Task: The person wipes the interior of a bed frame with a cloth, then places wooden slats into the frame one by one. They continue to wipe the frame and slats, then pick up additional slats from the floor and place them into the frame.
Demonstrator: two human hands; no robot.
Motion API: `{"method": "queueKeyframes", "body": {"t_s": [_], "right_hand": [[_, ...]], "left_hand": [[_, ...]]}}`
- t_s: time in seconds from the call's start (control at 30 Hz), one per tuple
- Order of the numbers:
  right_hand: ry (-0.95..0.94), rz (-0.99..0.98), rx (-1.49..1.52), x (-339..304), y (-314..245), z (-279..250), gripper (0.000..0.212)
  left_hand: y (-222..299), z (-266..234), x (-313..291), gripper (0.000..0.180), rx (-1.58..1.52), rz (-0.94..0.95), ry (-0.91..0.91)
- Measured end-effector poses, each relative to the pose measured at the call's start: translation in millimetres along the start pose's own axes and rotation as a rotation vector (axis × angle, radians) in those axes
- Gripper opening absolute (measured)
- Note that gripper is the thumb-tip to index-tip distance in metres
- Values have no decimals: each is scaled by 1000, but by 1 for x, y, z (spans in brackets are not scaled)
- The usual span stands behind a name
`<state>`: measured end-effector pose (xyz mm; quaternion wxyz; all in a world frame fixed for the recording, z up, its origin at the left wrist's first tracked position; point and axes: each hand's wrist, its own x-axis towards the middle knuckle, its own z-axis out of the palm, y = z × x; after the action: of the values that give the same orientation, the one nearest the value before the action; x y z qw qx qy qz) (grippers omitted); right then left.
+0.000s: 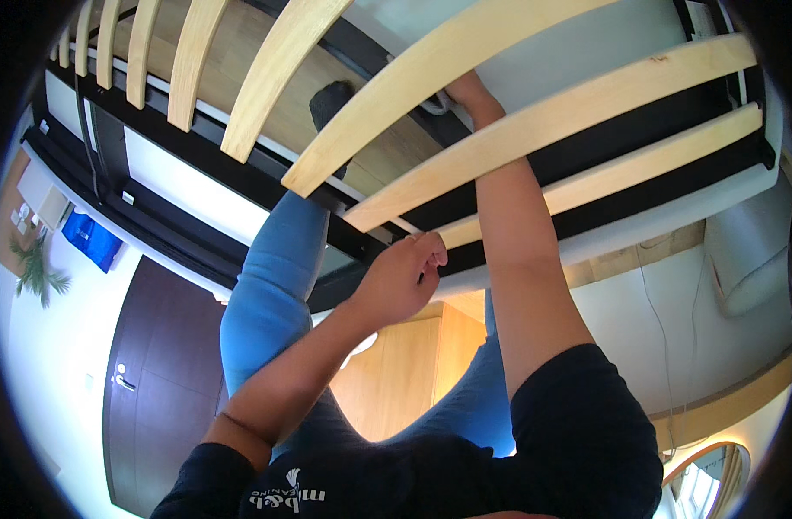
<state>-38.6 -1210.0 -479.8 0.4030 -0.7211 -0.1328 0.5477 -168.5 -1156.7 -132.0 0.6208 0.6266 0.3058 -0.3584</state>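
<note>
A bed frame of curved pale wooden slats [534, 130] on black metal rails [240, 177] fills the upper picture. My left hand [403, 278] is curled with thumb and fingertips pinched at the inner end of one slat [586, 186], by the black middle rail. My right arm reaches between two slats. My right hand [471, 93] is mostly hidden behind a slat, beside a small grey part [437, 105]. Whether it grips that part is not visible. My legs in blue jeans [271, 294] and a foot in a dark sock [329, 99] show beneath the slats.
A dark brown door [154, 372] and a light wooden cabinet [405, 372] lie beyond the frame. A plant [37, 272] and a blue object [93, 238] are at the left. A thin white cable [664, 346] and a round mirror [707, 476] are at the right.
</note>
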Motion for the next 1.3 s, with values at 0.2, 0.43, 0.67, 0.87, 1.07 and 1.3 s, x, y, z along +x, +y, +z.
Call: {"method": "queueKeyframes", "body": {"t_s": [0.2, 0.43, 0.67, 0.87, 1.07, 1.3], "right_hand": [[12, 126, -429, -79, -6, -28, 49], [-19, 178, -732, -97, -15, -42, 50], [-133, 156, -1011, -122, -31, -66, 52], [-604, 89, -1171, -192, -133, -59, 57], [-807, -242, -1393, -249, -204, -32, 45], [-663, -474, -809, -229, -306, 65, 42]], "left_hand": [[-9, 17, -4, 13, 17, 20, -25], [-9, 29, -11, 17, 109, -17, -38], [-9, 33, -26, 24, 300, -41, -153], [0, 36, -44, 37, 397, -17, -543], [-1, 4, -4, 12, 356, 333, -840], [-42, -185, -30, 19, -1131, 441, 1036]]}}
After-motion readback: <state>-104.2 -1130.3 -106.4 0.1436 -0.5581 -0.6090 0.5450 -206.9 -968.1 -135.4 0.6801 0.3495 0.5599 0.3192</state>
